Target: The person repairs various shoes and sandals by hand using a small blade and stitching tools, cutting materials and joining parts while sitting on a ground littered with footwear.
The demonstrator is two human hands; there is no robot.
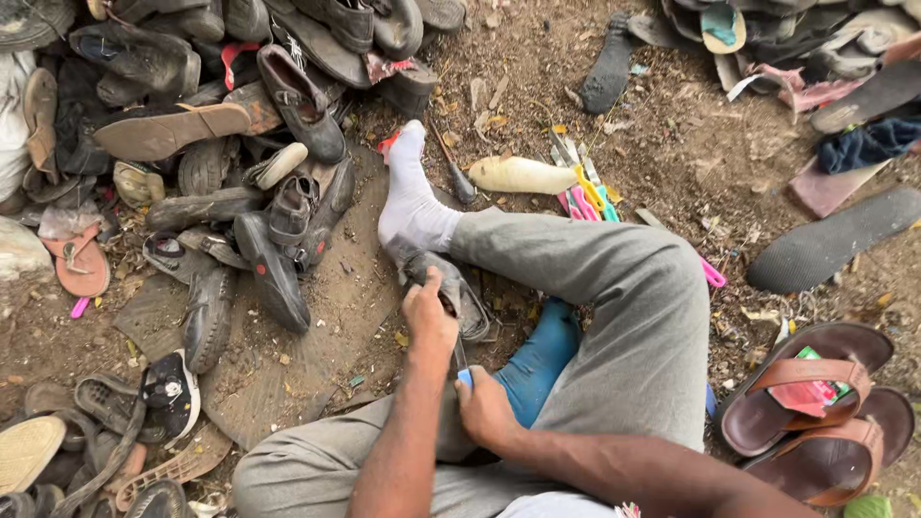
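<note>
We find the person seated on bare dirt ground (537,58), legs crossed, with a grey shoe (451,288) pinned between the white-socked foot (411,206) and the blue-socked foot (539,357).

Edges and room: a heap of worn shoes (192,115) closes the view from 9 to 12 o'clock, its near edge reaching a flat brown mat (326,317) that runs under the legs. A second pile (806,48) fills the 1 to 2 o'clock corner. At 4 o'clock a pair of brown sandals (815,412) sits just beside the knee, and a black sole (830,245) lies at 3 o'clock. The only open ground we note is the dirt strip at 12 to 1 o'clock, partly taken by a pale sole piece (523,175), a screwdriver (453,165) and scattered coloured tools (587,192).

Position relative to fingers: the left hand (429,312) rests on top of the grey shoe, fingers curled down over its near edge and pressing it; the fingertips are hidden behind the hand, so we cannot tell how tightly they close. The right hand (484,408) sits at 6 o'clock from the shoe, closed around a thin dark tool with a blue handle end (463,376). The tool's shaft points up toward the shoe, its tip hidden beneath the left hand. The two hands are near, not touching.
</note>
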